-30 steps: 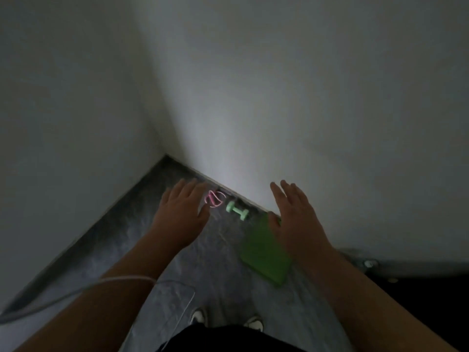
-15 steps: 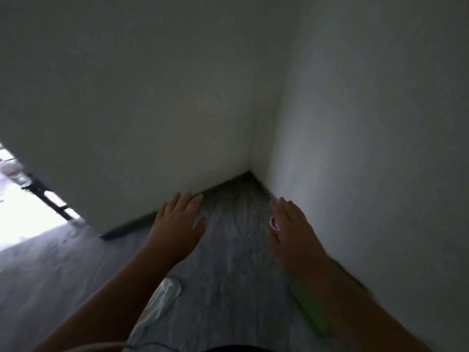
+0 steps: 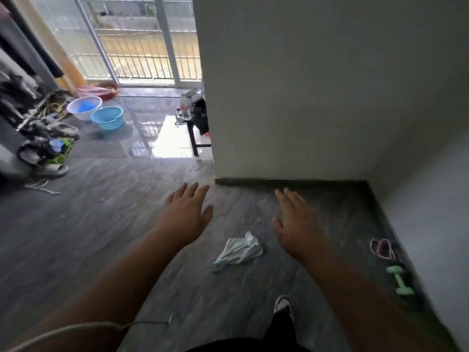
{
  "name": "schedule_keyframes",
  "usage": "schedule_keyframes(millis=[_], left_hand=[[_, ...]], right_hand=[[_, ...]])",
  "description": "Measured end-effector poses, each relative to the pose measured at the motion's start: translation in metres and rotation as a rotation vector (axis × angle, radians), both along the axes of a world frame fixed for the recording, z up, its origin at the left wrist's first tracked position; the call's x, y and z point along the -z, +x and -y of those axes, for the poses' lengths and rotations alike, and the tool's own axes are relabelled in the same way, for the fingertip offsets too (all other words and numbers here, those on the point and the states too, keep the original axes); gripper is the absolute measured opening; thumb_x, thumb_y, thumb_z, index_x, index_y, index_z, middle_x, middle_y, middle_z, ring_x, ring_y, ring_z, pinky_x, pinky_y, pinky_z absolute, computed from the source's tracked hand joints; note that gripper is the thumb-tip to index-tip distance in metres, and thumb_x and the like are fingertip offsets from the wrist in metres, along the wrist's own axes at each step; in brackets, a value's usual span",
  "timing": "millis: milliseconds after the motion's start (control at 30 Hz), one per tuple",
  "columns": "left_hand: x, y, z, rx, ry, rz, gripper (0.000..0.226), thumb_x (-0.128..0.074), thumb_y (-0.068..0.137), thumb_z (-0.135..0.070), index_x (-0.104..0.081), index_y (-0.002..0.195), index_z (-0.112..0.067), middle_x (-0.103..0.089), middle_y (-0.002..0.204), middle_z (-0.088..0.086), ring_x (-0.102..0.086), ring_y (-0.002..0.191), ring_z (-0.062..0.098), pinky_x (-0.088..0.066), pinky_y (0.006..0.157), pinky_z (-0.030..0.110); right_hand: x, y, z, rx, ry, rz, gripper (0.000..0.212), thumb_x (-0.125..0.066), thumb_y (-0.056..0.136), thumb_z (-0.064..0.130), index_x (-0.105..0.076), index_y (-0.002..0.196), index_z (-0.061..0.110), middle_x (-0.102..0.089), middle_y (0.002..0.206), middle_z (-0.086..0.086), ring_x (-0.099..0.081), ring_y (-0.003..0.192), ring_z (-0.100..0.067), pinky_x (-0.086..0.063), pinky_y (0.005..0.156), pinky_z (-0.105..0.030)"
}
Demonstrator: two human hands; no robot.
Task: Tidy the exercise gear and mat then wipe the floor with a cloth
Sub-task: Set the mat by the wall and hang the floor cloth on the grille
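A crumpled white cloth (image 3: 238, 251) lies on the grey floor between my two arms. My left hand (image 3: 186, 214) hovers above and left of it, fingers straight, holding nothing. My right hand (image 3: 295, 224) hovers just right of the cloth, also flat and empty. Along the right wall lie pink resistance bands (image 3: 382, 247) and, nearer me, a mint-green dumbbell (image 3: 401, 279). The mat is not in view.
A white wall corner (image 3: 215, 171) juts out ahead. Two basins (image 3: 107, 118) stand at far left near shoes and slippers (image 3: 48, 148). A small dark stool (image 3: 195, 138) with bottles stands by the balcony door. My shoe (image 3: 283, 304) is below the cloth.
My view has swung left from the dark corner out to the room. The cloth now lies between my hands; bands and dumbbell have shifted to the right edge. The green mat has left the view.
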State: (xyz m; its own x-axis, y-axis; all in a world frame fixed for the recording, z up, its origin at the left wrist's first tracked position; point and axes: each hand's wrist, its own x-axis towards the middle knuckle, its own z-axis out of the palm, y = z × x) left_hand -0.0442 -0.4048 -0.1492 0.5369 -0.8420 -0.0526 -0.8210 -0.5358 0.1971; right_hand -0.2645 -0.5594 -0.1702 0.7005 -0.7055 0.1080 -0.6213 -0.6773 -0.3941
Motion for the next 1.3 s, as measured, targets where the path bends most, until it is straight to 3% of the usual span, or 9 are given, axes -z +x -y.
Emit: schedule_keyframes(millis=[167,333,500,633,733,867,1033,1300], left_hand=[[0.024,0.044,-0.022,-0.128,0.039,-0.062,0.061,-0.037,0.099,-0.048,-0.024,0.153,-0.026,-0.027,0.16,0.005,-0.02,0.148,0.03,-0.023,0.119,0.046],[0.057,0.084,-0.005,-0.227,0.086,-0.113,0.06,-0.039,0.099,-0.047,-0.025,0.153,-0.025,-0.029,0.159,0.006,-0.022,0.147,0.03,-0.025,0.118,0.046],[0.095,0.118,0.053,-0.324,0.094,-0.141,0.059,-0.045,0.097,-0.044,-0.032,0.15,-0.021,-0.038,0.154,0.008,-0.032,0.143,0.03,-0.029,0.116,0.044],[0.154,0.137,0.11,-0.346,0.1,-0.177,0.057,-0.051,0.094,-0.036,-0.04,0.146,-0.016,-0.045,0.149,0.012,-0.039,0.138,0.03,-0.031,0.113,0.042],[0.221,0.147,0.145,-0.345,0.083,-0.231,0.056,-0.054,0.09,-0.03,-0.045,0.142,-0.012,-0.05,0.143,0.014,-0.043,0.134,0.031,-0.037,0.11,0.043],[0.335,0.144,0.176,-0.365,0.147,-0.323,0.058,-0.053,0.09,-0.027,-0.042,0.144,-0.011,-0.046,0.147,0.015,-0.041,0.135,0.031,-0.036,0.111,0.042],[0.511,0.131,0.193,-0.368,0.238,-0.429,0.058,-0.051,0.091,-0.024,-0.038,0.146,-0.012,-0.04,0.151,0.014,-0.037,0.138,0.029,-0.032,0.113,0.041],[0.778,0.126,0.184,-0.488,0.304,-0.541,0.063,-0.05,0.089,-0.015,-0.032,0.149,-0.016,-0.034,0.155,0.007,-0.03,0.142,0.025,-0.03,0.115,0.04]], right_hand=[[0.016,0.064,0.0,-0.145,0.015,-0.032,0.066,-0.048,0.083,0.029,-0.046,0.144,0.004,-0.046,0.147,-0.023,-0.042,0.136,-0.038,-0.027,0.115,-0.043],[0.053,0.126,0.042,-0.268,0.08,-0.056,0.069,-0.038,0.08,0.034,-0.054,0.135,-0.003,-0.054,0.137,-0.028,-0.052,0.125,-0.044,-0.037,0.108,-0.053],[0.096,0.18,0.108,-0.328,0.16,-0.139,0.072,-0.03,0.086,0.039,-0.037,0.149,0.006,-0.035,0.155,-0.021,-0.028,0.144,-0.036,-0.014,0.12,-0.041],[0.159,0.208,0.161,-0.362,0.21,-0.198,0.071,-0.032,0.085,0.037,-0.038,0.149,0.006,-0.036,0.154,-0.02,-0.03,0.143,-0.036,-0.016,0.12,-0.042],[0.22,0.219,0.191,-0.328,0.288,-0.245,0.063,-0.046,0.089,0.027,-0.039,0.148,0.006,-0.036,0.154,-0.02,-0.031,0.142,-0.037,-0.018,0.119,-0.04],[0.33,0.222,0.209,-0.295,0.371,-0.268,0.067,-0.046,0.082,0.023,-0.043,0.146,0.002,-0.041,0.149,-0.024,-0.035,0.139,-0.041,-0.02,0.118,-0.041],[0.496,0.213,0.219,-0.306,0.458,-0.398,0.065,-0.051,0.091,0.017,-0.031,0.152,0.009,-0.03,0.157,-0.016,-0.021,0.146,-0.033,-0.016,0.121,-0.04],[0.755,0.208,0.208,-0.417,0.465,-0.631,0.067,-0.047,0.095,0.027,-0.021,0.155,0.018,-0.024,0.161,-0.005,-0.017,0.148,-0.023,-0.014,0.12,-0.037]])
